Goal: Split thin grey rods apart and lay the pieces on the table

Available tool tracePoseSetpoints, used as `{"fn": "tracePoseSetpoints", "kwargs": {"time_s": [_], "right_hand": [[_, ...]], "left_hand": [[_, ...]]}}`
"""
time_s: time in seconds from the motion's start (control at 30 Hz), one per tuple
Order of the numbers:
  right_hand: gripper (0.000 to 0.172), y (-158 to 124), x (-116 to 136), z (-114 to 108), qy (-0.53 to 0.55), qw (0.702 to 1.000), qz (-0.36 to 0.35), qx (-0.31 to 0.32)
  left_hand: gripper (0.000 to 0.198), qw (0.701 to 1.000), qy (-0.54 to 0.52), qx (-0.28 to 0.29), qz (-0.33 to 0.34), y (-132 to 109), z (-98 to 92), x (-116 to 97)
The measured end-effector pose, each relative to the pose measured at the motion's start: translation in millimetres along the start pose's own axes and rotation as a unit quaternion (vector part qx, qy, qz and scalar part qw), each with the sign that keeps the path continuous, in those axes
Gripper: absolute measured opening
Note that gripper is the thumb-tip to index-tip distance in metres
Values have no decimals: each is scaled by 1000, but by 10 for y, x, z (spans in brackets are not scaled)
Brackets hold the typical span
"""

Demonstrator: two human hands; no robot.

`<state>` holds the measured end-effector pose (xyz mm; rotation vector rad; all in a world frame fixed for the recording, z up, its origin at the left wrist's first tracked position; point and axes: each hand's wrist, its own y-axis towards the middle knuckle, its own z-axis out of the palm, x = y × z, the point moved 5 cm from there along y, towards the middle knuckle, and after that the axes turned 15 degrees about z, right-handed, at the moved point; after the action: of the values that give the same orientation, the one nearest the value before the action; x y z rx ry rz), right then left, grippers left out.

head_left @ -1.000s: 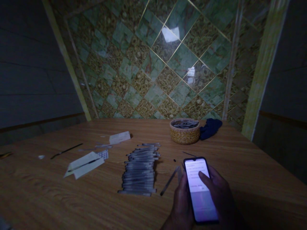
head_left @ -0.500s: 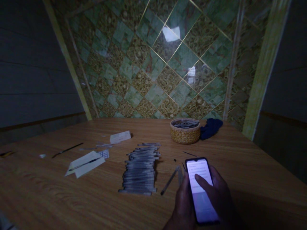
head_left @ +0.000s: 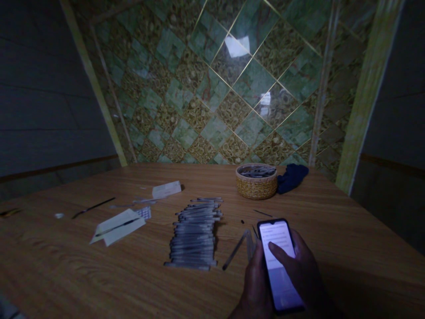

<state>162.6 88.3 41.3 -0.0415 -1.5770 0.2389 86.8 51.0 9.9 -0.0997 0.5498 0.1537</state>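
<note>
A lit smartphone (head_left: 280, 266) is held low over the wooden table (head_left: 99, 274) at the bottom right of the head view. My left hand (head_left: 254, 283) wraps its left edge. My right hand (head_left: 300, 274) cups the right edge, and its thumb lies across the bright screen. Just left of the phone, a thin grey stick (head_left: 235, 250) lies loose on the table. Further left stands a long row of stacked grey sticks (head_left: 194, 235).
A woven basket (head_left: 256, 187) with more sticks stands at the back, a dark blue cloth (head_left: 291, 177) beside it. White paper pieces (head_left: 117, 227), a small white box (head_left: 166, 189) and a dark slim tool (head_left: 93, 207) lie at the left. A tiled wall rises behind.
The phone and both hands have shifted slightly right and down. My right thumb has slid a little to the left across the screen. Nothing on the table has moved.
</note>
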Motion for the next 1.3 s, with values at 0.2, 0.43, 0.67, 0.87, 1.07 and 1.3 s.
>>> {"fn": "tracePoseSetpoints", "kwargs": {"time_s": [0.2, 0.43, 0.67, 0.87, 1.07, 1.3], "right_hand": [[43, -15, 18, 20, 3, 1000, -11, 1], [47, -12, -2, 25, 15, 1000, -1, 23], [46, -21, 20, 22, 14, 1000, -4, 16], [47, -20, 19, 1, 1, 1000, -10, 9], [50, -2, -8, 7, 25, 999, -9, 22], [47, -36, 39, 11, 36, 999, -7, 23]], "left_hand": [[56, 1000, -6, 3, 4, -1, -4, 16], [57, 1000, 2, 6, -1, 23, -17, 17], [55, 1000, -5, -4, 7, 36, -21, 17], [58, 1000, -16, 3, 0, 7, 12, 3], [57, 1000, -25, 7, 1, 18, 6, 10], [55, 1000, -14, 3, 10, 29, -4, 4]]}}
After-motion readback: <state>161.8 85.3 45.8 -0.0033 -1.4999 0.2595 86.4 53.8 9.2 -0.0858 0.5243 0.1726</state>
